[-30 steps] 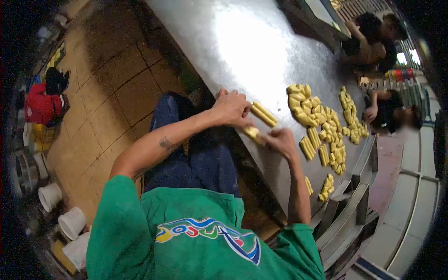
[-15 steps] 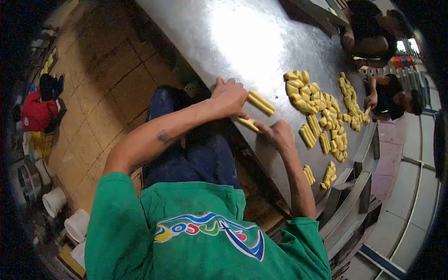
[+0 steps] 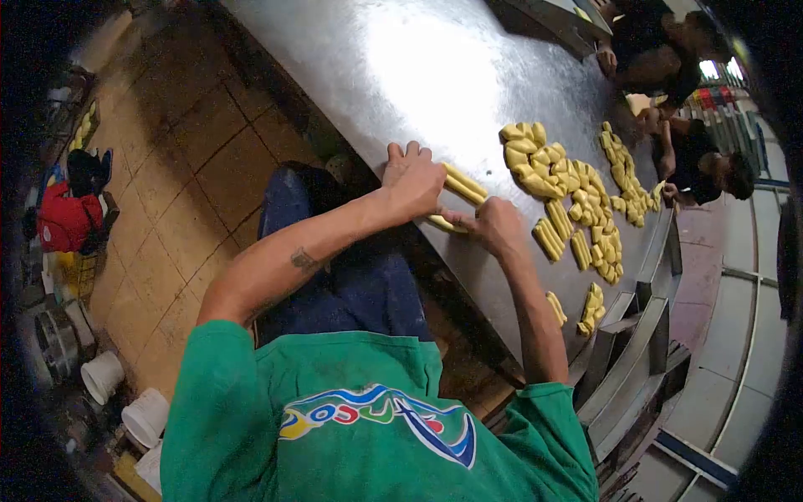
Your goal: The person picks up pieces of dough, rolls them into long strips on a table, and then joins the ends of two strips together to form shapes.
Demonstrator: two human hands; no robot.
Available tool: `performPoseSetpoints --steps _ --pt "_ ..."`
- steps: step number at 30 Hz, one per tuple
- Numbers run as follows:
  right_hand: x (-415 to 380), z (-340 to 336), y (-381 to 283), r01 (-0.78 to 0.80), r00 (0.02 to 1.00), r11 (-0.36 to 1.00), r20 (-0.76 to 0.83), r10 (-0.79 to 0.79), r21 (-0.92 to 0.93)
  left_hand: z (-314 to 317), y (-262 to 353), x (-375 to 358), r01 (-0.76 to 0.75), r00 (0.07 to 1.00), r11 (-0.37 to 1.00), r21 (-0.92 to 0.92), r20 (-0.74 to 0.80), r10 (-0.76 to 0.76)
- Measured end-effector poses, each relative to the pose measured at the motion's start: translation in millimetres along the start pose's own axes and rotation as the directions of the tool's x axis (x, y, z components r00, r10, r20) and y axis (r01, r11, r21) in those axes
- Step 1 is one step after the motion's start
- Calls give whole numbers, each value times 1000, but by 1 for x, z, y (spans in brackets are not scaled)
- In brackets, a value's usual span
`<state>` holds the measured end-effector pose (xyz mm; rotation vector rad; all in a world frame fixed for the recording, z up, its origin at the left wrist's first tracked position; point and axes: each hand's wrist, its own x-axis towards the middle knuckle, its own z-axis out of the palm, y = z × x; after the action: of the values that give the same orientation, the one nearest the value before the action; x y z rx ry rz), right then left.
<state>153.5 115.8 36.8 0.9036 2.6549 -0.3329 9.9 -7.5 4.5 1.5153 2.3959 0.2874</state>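
My left hand (image 3: pixel 414 180) rests on the metal table (image 3: pixel 360 92) near its edge, fingers spread on the surface. Its thumb side lies close to a strip of yellow dough (image 3: pixel 446 223). At the other end of that strip is my right hand (image 3: pixel 499 226), its fingers curled and pressed onto the dough; the hands partly hide the strip. Just beyond, between both hands, two yellow dough sticks (image 3: pixel 465 183) lie side by side.
Piles of cut dough pieces (image 3: pixel 535 159) and grouped dough sticks (image 3: pixel 549 238) lie to the right. Metal trays (image 3: pixel 636 360) stand beside the table. Two co-workers (image 3: pixel 703 163) handle dough at the far side. White buckets (image 3: pixel 146 417) stand on the floor at left.
My right hand has shifted slightly up and left, nearer my left hand, and now covers more of the dough strip. The view has moved a little.
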Motion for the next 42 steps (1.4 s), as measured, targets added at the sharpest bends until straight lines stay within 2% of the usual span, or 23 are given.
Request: performPoseSetpoints --steps 2,3,4,6,7,8,10,13,15,20,22,26,27,28,30,32,34,35,36,38,39,40,42 --pt "-11 22 9 -40 999 998 6 40 55 5 -4 -10 -54 991 999 -9 -122 52" --pt "-14 23 17 -97 995 985 53 90 140 1 -17 -12 -109 991 985 -132 -96 97" --pt "-10 22 24 -143 988 965 85 127 221 -3 -26 -10 -112 989 986 -119 -113 99" --pt "-5 26 37 -99 995 982 49 92 159 -5 -38 -7 -239 971 944 -228 -34 237" --pt "-3 22 42 -52 996 976 80 36 213 -1 -40 -6 -277 959 934 -225 -122 255" --pt "-3 23 46 -12 993 963 120 -21 269 4 -42 -1 -276 959 934 -227 -125 253" --pt "3 23 42 58 992 974 100 -82 218 -4 -39 -4 -265 964 945 -194 -48 260" --pt "7 7 28 57 998 973 8 -61 222 0 -39 0 -258 964 946 -195 -108 241" --pt "16 11 33 44 998 983 26 -50 177 4 -40 3 -264 957 948 -178 -173 235" --pt "26 13 32 -31 999 985 48 23 170 -1 -42 2 -228 972 943 -242 -114 206" --pt "18 3 14 31 1000 999 -3 -31 -44 0 -41 -1 -255 960 948 -193 -172 223" --pt "24 9 22 -8 1000 999 14 8 37 1 -41 3 -251 958 950 -186 -190 216" --pt "21 6 26 -92 993 976 86 77 196 3 -42 0 -257 952 947 -193 -220 214" --pt "15 7 28 -93 994 976 82 78 199 7 -42 -2 -260 947 944 -204 -246 208" --pt "2 14 33 -79 996 955 -24 89 286 10 -42 -2 -270 939 947 -174 -265 219" --pt "-8 24 32 -93 990 958 -75 117 271 8 -40 -3 -249 947 944 -217 -258 191" --pt "-15 29 25 -53 965 961 -233 119 273 8 -35 -5 -236 947 949 -209 -269 176" --pt "-13 28 22 -56 962 959 -241 126 279 7 -34 -5 -209 949 956 -206 -277 148" --pt "-13 29 19 -54 960 974 -257 111 220 7 -34 -3 -215 949 956 -201 -274 156" --pt "-18 31 18 -62 957 993 -278 88 103 12 -29 -3 -226 904 960 -165 -403 144" --pt "-15 35 22 23 932 992 -361 24 126 12 -27 -2 -219 899 966 -140 -413 144" --pt "-13 36 24 4 924 990 -380 50 142 15 -28 0 -248 893 961 -122 -412 178" --pt "-10 36 29 112 926 932 -378 29 345 18 -30 -1 -236 884 962 -137 -442 154"
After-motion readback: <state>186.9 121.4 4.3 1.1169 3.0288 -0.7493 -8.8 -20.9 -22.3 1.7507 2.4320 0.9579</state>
